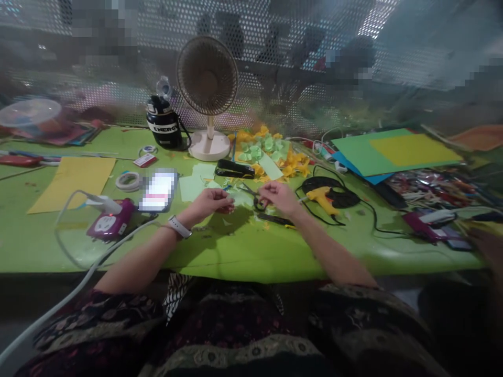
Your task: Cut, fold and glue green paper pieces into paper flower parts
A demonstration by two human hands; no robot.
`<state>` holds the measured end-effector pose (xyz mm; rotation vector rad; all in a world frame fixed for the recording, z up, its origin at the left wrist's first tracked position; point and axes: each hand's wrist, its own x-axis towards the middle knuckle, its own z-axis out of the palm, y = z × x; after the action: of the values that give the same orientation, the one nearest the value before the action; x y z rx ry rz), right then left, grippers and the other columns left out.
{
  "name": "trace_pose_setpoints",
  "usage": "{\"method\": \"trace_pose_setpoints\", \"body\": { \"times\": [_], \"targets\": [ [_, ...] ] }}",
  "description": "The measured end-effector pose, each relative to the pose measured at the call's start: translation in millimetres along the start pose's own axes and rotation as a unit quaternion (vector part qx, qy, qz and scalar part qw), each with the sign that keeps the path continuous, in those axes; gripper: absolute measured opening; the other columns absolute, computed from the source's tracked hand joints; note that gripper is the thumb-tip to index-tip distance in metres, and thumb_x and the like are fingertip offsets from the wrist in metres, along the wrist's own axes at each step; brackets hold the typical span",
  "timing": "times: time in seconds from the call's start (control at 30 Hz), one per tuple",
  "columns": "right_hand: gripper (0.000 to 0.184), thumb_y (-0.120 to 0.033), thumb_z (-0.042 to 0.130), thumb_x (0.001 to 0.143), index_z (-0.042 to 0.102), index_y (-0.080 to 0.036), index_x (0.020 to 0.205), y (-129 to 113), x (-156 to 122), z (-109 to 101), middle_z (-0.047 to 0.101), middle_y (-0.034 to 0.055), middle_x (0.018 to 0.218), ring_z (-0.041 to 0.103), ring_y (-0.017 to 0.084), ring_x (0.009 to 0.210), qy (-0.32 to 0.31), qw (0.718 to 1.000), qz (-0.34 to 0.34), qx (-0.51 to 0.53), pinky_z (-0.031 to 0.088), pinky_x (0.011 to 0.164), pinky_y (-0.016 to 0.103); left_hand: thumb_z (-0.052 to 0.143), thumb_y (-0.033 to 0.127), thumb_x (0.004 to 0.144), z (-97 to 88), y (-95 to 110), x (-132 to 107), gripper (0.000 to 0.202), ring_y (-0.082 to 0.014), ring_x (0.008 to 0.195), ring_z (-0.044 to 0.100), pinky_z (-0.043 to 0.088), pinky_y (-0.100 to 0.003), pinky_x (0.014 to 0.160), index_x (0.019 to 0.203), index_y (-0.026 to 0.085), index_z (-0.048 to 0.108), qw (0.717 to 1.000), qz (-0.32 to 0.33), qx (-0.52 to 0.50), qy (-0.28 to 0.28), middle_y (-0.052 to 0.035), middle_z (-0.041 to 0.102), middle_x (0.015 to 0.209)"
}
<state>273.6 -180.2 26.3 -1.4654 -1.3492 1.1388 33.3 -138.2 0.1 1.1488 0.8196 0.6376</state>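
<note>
My left hand [212, 201] is closed in a pinch on a small piece of pale green paper [239, 198] held just above the green table [243, 251]. My right hand [277, 198] is closed round the handles of black scissors [251, 192], whose blades point left at the paper. A white watch sits on my left wrist. Paper scraps lie under both hands.
A yellow glue gun [320, 198] with a coiled black cable lies right of my right hand. Behind the hands are a black stapler [234, 169], a desk fan [207, 78], yellow and green paper flowers [271, 152]. A phone [159, 189], tape roll [128, 181] and charger [111, 222] lie left. Coloured card sheets [393, 152] lie far right.
</note>
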Motion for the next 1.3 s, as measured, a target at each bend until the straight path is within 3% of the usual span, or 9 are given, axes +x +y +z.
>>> {"method": "trace_pose_setpoints", "body": {
  "times": [0.13, 0.33, 0.5, 0.6, 0.7, 0.9, 1.1, 1.2, 1.3],
  "targets": [
    [0.037, -0.049, 0.079, 0.072, 0.063, -0.017, 0.078, -13.0, 4.5, -35.3, 0.069, 0.0016, 0.067, 0.059, 0.008, 0.049, 0.065, 0.996, -0.049, -0.048, 0.047, 0.048, 0.020, 0.086, 0.027, 0.067, -5.6, 0.8, 2.4, 0.030, -0.0114, 0.061, 0.069, 0.059, -0.025, 0.067, 0.077, 0.009, 0.065, 1.000, -0.005, 0.013, -0.008, -0.0069, 0.073, 0.069],
    [0.036, -0.050, 0.076, 0.073, 0.064, -0.016, 0.079, -7.6, 2.0, -50.6, 0.069, 0.0032, 0.069, 0.061, 0.011, 0.053, 0.025, 0.990, -0.048, -0.132, 0.051, 0.055, 0.026, 0.089, 0.032, 0.062, 5.6, -6.2, -0.2, 0.036, -0.0142, 0.060, 0.071, 0.058, -0.024, 0.060, 0.073, 0.008, 0.063, 0.994, -0.060, 0.039, -0.086, -0.0091, 0.073, 0.068],
    [0.018, -0.032, 0.067, 0.083, 0.066, -0.017, 0.092, -6.0, 42.1, -30.4, 0.074, 0.0081, 0.091, 0.069, 0.020, 0.079, 0.038, 0.946, -0.080, -0.311, 0.054, 0.075, 0.035, 0.087, 0.031, 0.065, 6.2, -5.9, 0.2, 0.035, -0.0131, 0.059, 0.071, 0.059, -0.024, 0.062, 0.074, 0.008, 0.062, 0.994, -0.062, 0.034, -0.084, -0.0081, 0.073, 0.067],
    [0.032, -0.027, 0.066, 0.084, 0.064, -0.015, 0.113, -10.6, 81.8, -8.8, 0.068, 0.0143, 0.120, 0.068, 0.026, 0.099, 0.051, 0.892, -0.126, -0.431, 0.051, 0.088, 0.040, 0.085, 0.028, 0.068, 2.6, -3.5, 0.9, 0.032, -0.0124, 0.058, 0.070, 0.058, -0.024, 0.062, 0.074, 0.008, 0.061, 0.994, -0.066, 0.025, -0.086, -0.0073, 0.072, 0.066],
    [0.047, -0.025, 0.065, 0.086, 0.056, -0.012, 0.130, -11.0, 115.9, 14.2, 0.059, 0.0190, 0.136, 0.055, 0.033, 0.122, -0.004, 0.843, -0.165, -0.512, 0.045, 0.099, 0.042, 0.083, 0.025, 0.072, -0.8, 2.3, 0.4, 0.027, -0.0105, 0.059, 0.069, 0.058, -0.024, 0.065, 0.076, 0.008, 0.062, 0.997, -0.036, -0.003, -0.071, -0.0059, 0.072, 0.067],
    [0.029, -0.023, 0.065, 0.085, 0.065, -0.011, 0.112, -5.6, 141.1, 38.2, 0.070, 0.0156, 0.113, 0.063, 0.028, 0.100, -0.048, 0.843, -0.148, -0.515, 0.047, 0.084, 0.034, 0.077, 0.018, 0.078, -3.6, 18.2, -2.9, 0.020, -0.0086, 0.060, 0.067, 0.056, -0.023, 0.066, 0.075, 0.010, 0.059, 0.997, 0.035, -0.066, 0.030, -0.0027, 0.070, 0.066],
    [0.034, -0.031, 0.064, 0.087, 0.065, -0.012, 0.114, -27.0, 106.5, 9.3, 0.071, 0.0141, 0.111, 0.064, 0.029, 0.099, 0.043, 0.877, -0.160, -0.451, 0.047, 0.085, 0.037, 0.081, 0.021, 0.074, -10.0, 30.6, -8.3, 0.024, -0.0090, 0.062, 0.067, 0.056, -0.023, 0.067, 0.079, 0.010, 0.060, 0.990, 0.086, -0.093, 0.055, -0.0027, 0.071, 0.071],
    [0.036, -0.036, 0.070, 0.081, 0.068, -0.015, 0.110, -35.2, 57.1, -16.3, 0.072, 0.0112, 0.106, 0.066, 0.029, 0.095, 0.075, 0.910, -0.153, -0.378, 0.049, 0.084, 0.040, 0.081, 0.025, 0.074, -17.3, 35.9, -9.2, 0.025, -0.0083, 0.065, 0.067, 0.056, -0.023, 0.072, 0.081, 0.011, 0.062, 0.986, 0.115, -0.098, 0.069, -0.0022, 0.071, 0.074],
    [0.036, -0.041, 0.073, 0.078, 0.070, -0.018, 0.105, -31.8, -4.3, -29.5, 0.073, 0.0084, 0.100, 0.067, 0.026, 0.085, 0.044, 0.943, -0.100, -0.316, 0.052, 0.078, 0.040, 0.081, 0.025, 0.074, -21.1, 36.8, -8.0, 0.024, -0.0081, 0.066, 0.067, 0.056, -0.023, 0.074, 0.082, 0.011, 0.063, 0.985, 0.123, -0.097, 0.077, -0.0024, 0.072, 0.075]
  ]
}}
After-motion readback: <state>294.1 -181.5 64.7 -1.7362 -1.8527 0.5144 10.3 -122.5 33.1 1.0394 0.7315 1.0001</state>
